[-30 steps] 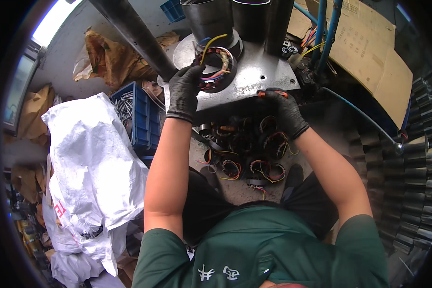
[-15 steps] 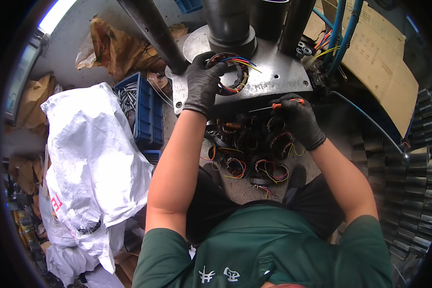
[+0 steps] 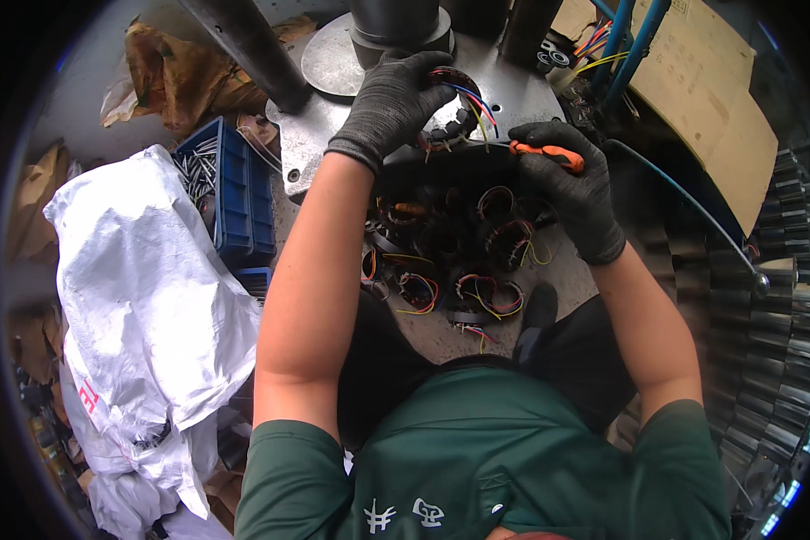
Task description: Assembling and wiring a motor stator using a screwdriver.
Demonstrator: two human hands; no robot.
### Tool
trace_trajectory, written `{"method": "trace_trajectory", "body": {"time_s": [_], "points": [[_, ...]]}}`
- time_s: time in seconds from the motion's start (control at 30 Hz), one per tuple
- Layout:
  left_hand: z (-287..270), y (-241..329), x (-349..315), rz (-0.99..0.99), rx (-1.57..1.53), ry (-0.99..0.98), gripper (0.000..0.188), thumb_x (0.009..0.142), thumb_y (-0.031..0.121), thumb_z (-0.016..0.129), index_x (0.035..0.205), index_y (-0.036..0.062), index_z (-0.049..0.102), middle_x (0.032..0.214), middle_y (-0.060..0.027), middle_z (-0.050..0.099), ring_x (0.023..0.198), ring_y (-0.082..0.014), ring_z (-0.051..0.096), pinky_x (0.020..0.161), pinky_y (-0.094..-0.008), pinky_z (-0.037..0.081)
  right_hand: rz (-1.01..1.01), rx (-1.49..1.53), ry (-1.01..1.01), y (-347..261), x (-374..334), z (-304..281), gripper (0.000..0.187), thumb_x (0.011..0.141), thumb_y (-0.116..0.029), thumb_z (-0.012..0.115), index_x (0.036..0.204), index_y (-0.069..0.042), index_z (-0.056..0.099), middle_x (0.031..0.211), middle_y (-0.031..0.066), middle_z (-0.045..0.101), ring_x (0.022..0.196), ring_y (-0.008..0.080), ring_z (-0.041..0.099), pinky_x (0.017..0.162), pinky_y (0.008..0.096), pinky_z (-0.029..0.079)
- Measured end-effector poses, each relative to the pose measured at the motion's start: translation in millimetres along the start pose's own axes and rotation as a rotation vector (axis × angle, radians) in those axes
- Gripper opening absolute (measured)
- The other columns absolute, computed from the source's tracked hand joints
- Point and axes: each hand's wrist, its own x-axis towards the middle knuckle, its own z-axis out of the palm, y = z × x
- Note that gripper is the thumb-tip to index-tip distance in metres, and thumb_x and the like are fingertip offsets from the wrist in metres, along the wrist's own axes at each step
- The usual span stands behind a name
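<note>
Left hand [image 3: 389, 108] gripped ring [image 3: 465, 120] | right hand [image 3: 574, 193] gripped screwdriver [image 3: 562, 157] | red lettering [image 3: 88, 396] marked left sack [image 3: 153, 261] | metal plate [image 3: 524, 101] lay far

green shirt [image 3: 477, 441]: white characters [image 3: 429, 513] | white sack [image 3: 153, 270]: red letters [image 3: 89, 396] | cardboard [image 3: 697, 90]: faintly printed

Glare on white sack [image 3: 153, 261]; edges dark, bent.
</note>
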Motion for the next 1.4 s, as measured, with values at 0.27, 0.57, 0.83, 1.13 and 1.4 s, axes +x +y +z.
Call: {"method": "trace_trajectory", "body": {"time_s": [0.27,0.57,0.83,1.13,1.4], "points": [[31,15,8,0.032,-0.028,0.164,0.046,0.085,-0.002,0.072,0.13,0.006,0.068,0.116,-0.0169,0.075,0.107,-0.0265,0.075,0.095,-0.0355,0.06,-0.112,-0.3,0.044,9,8,-2,0.02,0.09,-0.003,0.077,0.109,-0.001,0.072,0.104,0.0089,0.076,0.094,0.0123,0.07,0.084,0.0294,0.058],[39,13,14,0.017,-0.059,0.193,0.032,0.09,0.006,0.078,0.122,0.0094,0.075,0.103,-0.0103,0.079,0.097,-0.0186,0.076,0.089,-0.0315,0.059,-0.205,-0.36,0.058,2,12,-11,0.021,0.086,-0.008,0.08,0.104,-0.002,0.072,0.094,0.0092,0.075,0.086,0.015,0.071,0.079,0.0314,0.058],[47,9,16,0.046,-0.057,0.217,0.035,0.089,0.004,0.071,0.123,0.0095,0.075,0.108,-0.0139,0.078,0.1,-0.0241,0.076,0.09,-0.0356,0.059,-0.265,-0.47,0.072,13,15,-12,0.025,0.081,-0.011,0.081,0.103,-0.003,0.072,0.092,0.0124,0.074,0.082,0.0186,0.073,0.077,0.0331,0.059],[46,11,17,0.055,0.015,0.244,0.037,0.087,0.002,0.066,0.122,0.0107,0.075,0.109,-0.0164,0.077,0.101,-0.0307,0.075,0.091,-0.0381,0.059,-0.233,-0.525,0.062,7,15,-10,0.025,0.082,-0.013,0.081,0.101,-0.002,0.071,0.091,0.0136,0.074,0.08,0.022,0.074,0.075,0.0345,0.059],[47,17,14,0.029,0.131,0.265,0.035,0.082,0.002,0.064,0.114,0.0079,0.075,0.11,-0.0173,0.074,0.106,-0.0368,0.069,0.097,-0.0462,0.055,-0.495,-0.984,-0.138,-12,8,14,0.026,0.077,-0.011,0.078,0.1,-0.004,0.069,0.096,0.0147,0.069,0.085,0.0361,0.071,0.077,0.0411,0.059]]}}
